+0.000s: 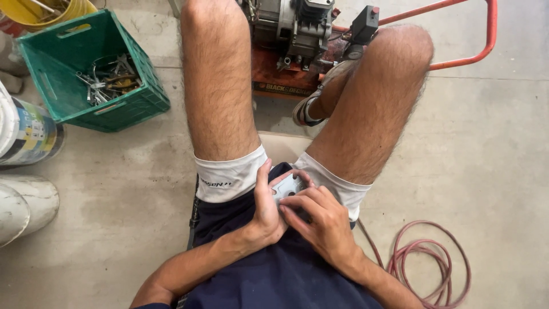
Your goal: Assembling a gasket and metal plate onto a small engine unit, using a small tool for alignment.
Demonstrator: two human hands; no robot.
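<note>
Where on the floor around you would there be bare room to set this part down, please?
Bare concrete lies between the green crate and the left hand, and on the right between the orange frame and the coiled hose. Crowded: ahead by the motor, and far left by the buckets.

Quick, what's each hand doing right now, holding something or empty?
Left hand: closed on a small grey metal plate in the lap.
Right hand: fingers pressed on the same plate, helping to hold it.
</note>
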